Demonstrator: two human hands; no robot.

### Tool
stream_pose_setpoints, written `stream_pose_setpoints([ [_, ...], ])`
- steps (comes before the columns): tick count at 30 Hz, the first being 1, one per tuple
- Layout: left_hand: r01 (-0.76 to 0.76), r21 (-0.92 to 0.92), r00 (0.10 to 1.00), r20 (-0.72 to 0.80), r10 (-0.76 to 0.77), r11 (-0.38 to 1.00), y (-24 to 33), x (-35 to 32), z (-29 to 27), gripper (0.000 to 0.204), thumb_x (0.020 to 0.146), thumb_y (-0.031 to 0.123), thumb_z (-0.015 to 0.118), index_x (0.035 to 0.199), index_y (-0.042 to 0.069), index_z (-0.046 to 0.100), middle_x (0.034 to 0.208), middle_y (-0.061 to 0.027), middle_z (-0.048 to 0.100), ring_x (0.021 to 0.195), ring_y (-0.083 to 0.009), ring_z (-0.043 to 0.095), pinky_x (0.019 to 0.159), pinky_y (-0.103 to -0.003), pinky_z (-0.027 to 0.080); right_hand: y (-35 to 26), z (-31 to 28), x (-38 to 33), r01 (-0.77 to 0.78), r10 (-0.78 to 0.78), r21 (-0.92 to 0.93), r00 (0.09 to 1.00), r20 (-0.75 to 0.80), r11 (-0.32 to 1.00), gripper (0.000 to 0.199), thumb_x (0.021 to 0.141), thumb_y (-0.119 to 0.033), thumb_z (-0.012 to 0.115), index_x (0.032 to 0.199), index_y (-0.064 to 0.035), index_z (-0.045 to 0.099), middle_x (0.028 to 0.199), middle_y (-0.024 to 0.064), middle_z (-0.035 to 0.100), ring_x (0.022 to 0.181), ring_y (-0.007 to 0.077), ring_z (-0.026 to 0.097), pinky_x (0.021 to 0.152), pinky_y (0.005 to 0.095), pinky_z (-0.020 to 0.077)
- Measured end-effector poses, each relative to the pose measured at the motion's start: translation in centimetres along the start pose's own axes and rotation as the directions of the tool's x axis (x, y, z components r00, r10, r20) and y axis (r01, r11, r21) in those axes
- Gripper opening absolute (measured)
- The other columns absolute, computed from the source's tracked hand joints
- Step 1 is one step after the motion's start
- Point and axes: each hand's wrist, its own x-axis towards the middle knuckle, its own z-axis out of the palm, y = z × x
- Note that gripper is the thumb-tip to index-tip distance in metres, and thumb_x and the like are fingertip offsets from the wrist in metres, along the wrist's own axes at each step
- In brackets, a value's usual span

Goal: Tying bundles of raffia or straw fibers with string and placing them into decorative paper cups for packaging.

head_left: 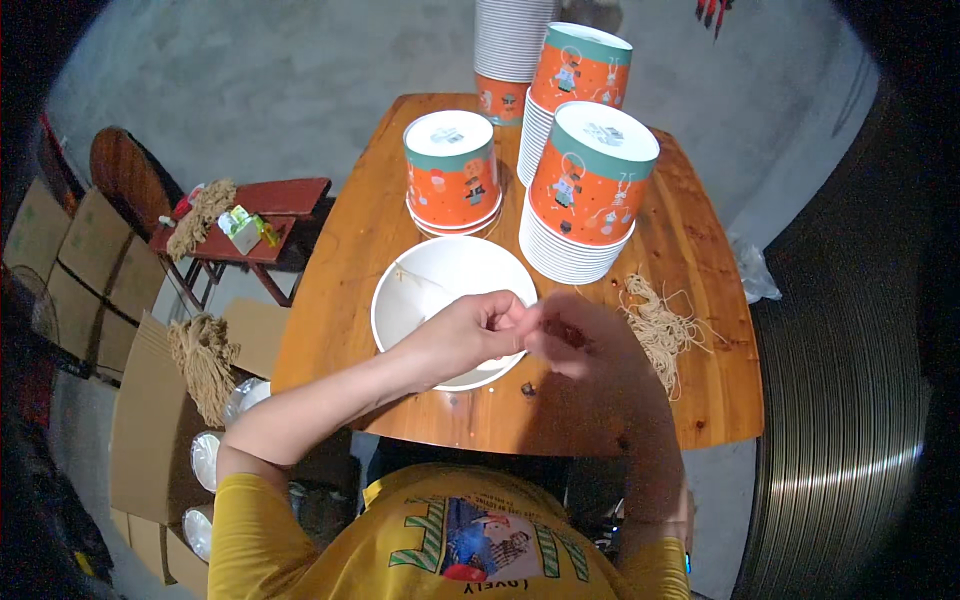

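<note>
A white paper bucket [400, 310] is in front of me on the wooden table, its open mouth facing up toward me. A thin beige string [404, 273] shows at its inner wall. Over the bucket's right side, my left hand [478, 328] is closed, thumb and fingers pinched together. My right hand [582, 335] meets it fingertip to fingertip, also closed and partly in shadow. Whatever lies between the fingertips is too small to make out. To the right of my right hand lies a loose bundle of beige strings [662, 330].
Behind the bucket stand upturned orange-and-green buckets [452, 185] and taller stacks [590, 190] on the table [700, 400]. At left are a red bench [290, 198], an open cardboard box [150, 430] and a hanging string bundle [205, 365]. A ridged shutter [840, 430] rises at right.
</note>
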Motion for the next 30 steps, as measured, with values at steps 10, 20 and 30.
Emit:
stream_pose_setpoints([
  [10,0.081,0.005,0.996,0.044,-0.082,0.997,1.5,-0.5,1.0,0.013,0.089,0.017,0.06,0.092,0.004,0.061,0.077,0.0049,0.056,0.07,-0.0015,0.048,0.063,-0.019,0.04,1.3,-0.2,2.9,-0.005,0.024,0.206,0.996,-0.088,0.979,0.012,0.093,-0.014,0.051,0.102,-0.0064,0.054,0.07,-0.0049,0.047,0.061,0.0013,0.043,0.052,0.0173,0.0339],
  [20,0.174,-0.122,0.984,-0.001,-0.176,0.977,1.2,0.0,0.4,0.013,0.088,0.015,0.059,0.087,0.002,0.064,0.067,0.0041,0.053,0.057,-0.0032,0.042,0.054,-0.018,0.035,3.3,0.7,-0.7,0.241,-0.29,-0.193,0.912,-0.29,0.951,0.014,0.078,-0.007,0.066,0.085,-0.006,0.055,0.067,0.0023,0.049,0.058,0.0127,0.049,0.05,0.0271,0.0376],
  [30,0.268,-0.269,0.963,0.082,-0.255,0.925,1.3,0.4,-0.2,0.009,0.089,0.015,0.058,0.089,0.006,0.06,0.076,0.0023,0.059,0.063,-0.0023,0.051,0.055,-0.016,0.042,1.1,3.9,-1.3,0.03,-0.234,-0.434,0.874,-0.425,0.901,0.014,0.071,-0.003,0.07,0.074,-0.0037,0.056,0.066,0.0052,0.048,0.057,0.0166,0.048,0.052,0.0296,0.0362],
])
